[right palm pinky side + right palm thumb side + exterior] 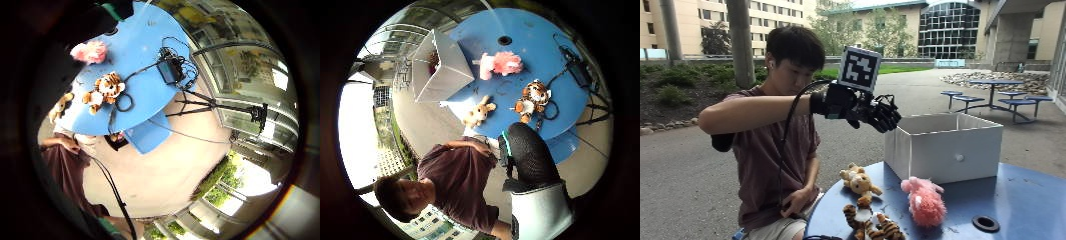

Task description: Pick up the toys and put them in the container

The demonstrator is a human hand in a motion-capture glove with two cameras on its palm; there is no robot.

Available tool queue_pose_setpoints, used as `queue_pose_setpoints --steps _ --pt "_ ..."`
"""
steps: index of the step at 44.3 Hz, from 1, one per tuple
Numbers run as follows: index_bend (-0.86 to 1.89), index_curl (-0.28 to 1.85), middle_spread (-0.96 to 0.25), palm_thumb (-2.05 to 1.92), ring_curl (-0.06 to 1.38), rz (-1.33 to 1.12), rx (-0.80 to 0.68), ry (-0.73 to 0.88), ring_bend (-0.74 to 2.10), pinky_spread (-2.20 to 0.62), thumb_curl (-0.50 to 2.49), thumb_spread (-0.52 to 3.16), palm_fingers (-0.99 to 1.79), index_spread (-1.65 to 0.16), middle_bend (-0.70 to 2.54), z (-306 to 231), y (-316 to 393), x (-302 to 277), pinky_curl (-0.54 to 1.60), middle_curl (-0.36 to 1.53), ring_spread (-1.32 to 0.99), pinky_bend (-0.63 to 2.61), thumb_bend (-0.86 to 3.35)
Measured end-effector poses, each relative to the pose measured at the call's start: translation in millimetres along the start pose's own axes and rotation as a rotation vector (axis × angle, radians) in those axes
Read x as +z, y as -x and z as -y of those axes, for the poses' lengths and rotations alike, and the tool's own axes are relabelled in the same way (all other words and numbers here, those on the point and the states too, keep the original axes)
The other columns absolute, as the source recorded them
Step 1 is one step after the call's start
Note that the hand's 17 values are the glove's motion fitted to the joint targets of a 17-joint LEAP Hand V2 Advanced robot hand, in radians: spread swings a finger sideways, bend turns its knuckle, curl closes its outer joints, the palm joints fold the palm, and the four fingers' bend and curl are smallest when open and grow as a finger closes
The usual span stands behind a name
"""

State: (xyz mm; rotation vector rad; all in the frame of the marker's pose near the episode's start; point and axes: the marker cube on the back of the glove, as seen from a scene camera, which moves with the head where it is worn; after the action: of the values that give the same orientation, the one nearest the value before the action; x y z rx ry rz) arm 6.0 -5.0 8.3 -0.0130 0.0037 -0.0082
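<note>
Three plush toys lie on the round blue table (1026, 195): a tan bunny (859, 182) near the edge by the person, a striped tiger (873, 225) at the front, and a pink toy (925, 200) in front of the white box (946, 145). The same tiger (105, 89), pink toy (501, 63), bunny (479, 113) and box (440, 67) show in the palm views. My gloved right hand (869, 112) is raised in the air at chest height, left of the box's rim and well above the toys. Its fingers hang loosely curled and hold nothing.
A black device with tangled cables (170, 70) lies on the table beyond the tiger. A hole (985, 223) sits in the tabletop's middle. A blue seat (147, 136) juts out below the table. A tripod (225, 105) stands on the pavement nearby.
</note>
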Motion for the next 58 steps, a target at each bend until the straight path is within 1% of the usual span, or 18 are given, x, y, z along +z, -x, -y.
queue_pose_setpoints --steps 7,16,21,26,33,34,35,36,38,40,41,43,48,53,54,55,56,58 --pt "0.02 0.0 -0.06 0.2 0.13 -0.059 -0.179 0.055 0.52 -0.01 0.09 0.84 -0.06 -0.17 0.17 10 -12 28 0.21 0.07 -0.09 0.73 0.15" --pt "0.06 0.03 -0.06 0.19 0.18 -0.12 -0.217 0.202 0.59 -0.02 0.15 1.11 -0.14 -0.21 0.19 31 -6 92 0.27 0.15 -0.11 0.81 0.13" --pt "0.06 0.05 -0.05 0.21 0.17 -0.247 -0.277 0.34 0.52 -0.02 0.18 1.15 -0.28 -0.22 0.16 43 -5 151 0.28 0.17 -0.1 0.82 0.12" --pt "0.07 0.07 -0.04 0.23 0.15 -0.304 -0.329 0.401 0.36 -0.02 0.21 1.15 -0.44 -0.23 0.1 58 -3 204 0.29 0.17 -0.06 0.81 0.11" --pt "0.13 0.11 -0.02 0.33 0.15 -0.16 -0.399 0.337 0.22 0.01 0.24 1.19 -0.41 -0.24 0.05 82 10 253 0.29 0.15 -0.01 0.76 0.13" --pt "0.43 0.19 -0.02 0.4 0.13 -0.145 -0.404 0.311 0.17 0.01 0.26 1.25 -0.14 -0.25 -0.03 85 12 256 0.3 0.12 0.0 0.78 0.19" --pt "0.25 0.14 -0.02 0.38 0.15 -0.136 -0.408 0.284 0.2 0.02 0.25 1.24 -0.3 -0.25 0.03 88 13 258 0.3 0.13 0.0 0.78 0.17" --pt "0.59 0.25 -0.02 0.44 0.13 -0.132 -0.412 0.256 0.16 0.01 0.27 1.28 0.01 -0.23 -0.03 91 14 260 0.3 0.11 0.0 0.78 0.21" --pt "0.82 0.29 -0.03 0.53 0.13 -0.121 -0.415 0.192 0.2 0.0 0.29 1.34 0.26 -0.21 0.02 96 15 263 0.3 0.1 -0.01 0.8 0.27" --pt "0.92 0.31 -0.05 0.6 0.12 -0.096 -0.41 0.126 0.23 -0.04 0.31 1.39 0.45 -0.18 0.11 99 13 266 0.26 0.1 -0.03 0.77 0.33" --pt "0.94 0.32 -0.07 0.64 0.14 -0.08 -0.405 0.095 0.29 -0.09 0.32 1.42 0.64 -0.16 0.24 100 12 267 0.26 0.13 -0.07 0.74 0.36" --pt "0.96 0.34 -0.11 0.69 0.14 -0.036 -0.39 0.042 0.34 -0.15 0.34 1.46 0.84 -0.14 0.35 101 9 267 0.24 0.16 -0.11 0.71 0.4" --pt "1.16 0.44 -0.18 0.8 0.2 0.057 -0.318 -0.082 0.43 -0.25 0.39 1.48 1.13 -0.08 0.48 112 11 268 0.25 0.21 -0.19 0.62 0.46" --pt "1.28 0.52 -0.23 0.88 0.27 0.077 -0.247 -0.208 0.56 -0.31 0.47 1.38 1.26 -0.04 0.65 130 27 269 0.29 0.28 -0.26 0.61 0.47" --pt "1.27 0.53 -0.23 0.91 0.28 0.073 -0.235 -0.217 0.61 -0.33 0.49 1.37 1.34 -0.04 0.73 133 28 268 0.3 0.31 -0.27 0.63 0.49" --pt "1.3 0.54 -0.24 0.9 0.29 0.068 -0.223 -0.218 0.61 -0.33 0.49 1.34 1.25 -0.03 0.72 135 29 265 0.3 0.31 -0.27 0.63 0.48" --pt "1.27 0.54 -0.23 0.93 0.31 0.064 -0.209 -0.209 0.67 -0.34 0.51 1.34 1.37 -0.03 0.82 138 29 262 0.32 0.35 -0.29 0.65 0.5" --pt "1.24 0.55 -0.22 0.97 0.35 0.067 -0.172 -0.17 0.78 -0.36 0.55 1.31 1.44 -0.03 0.94 143 30 253 0.33 0.39 -0.3 0.66 0.52"
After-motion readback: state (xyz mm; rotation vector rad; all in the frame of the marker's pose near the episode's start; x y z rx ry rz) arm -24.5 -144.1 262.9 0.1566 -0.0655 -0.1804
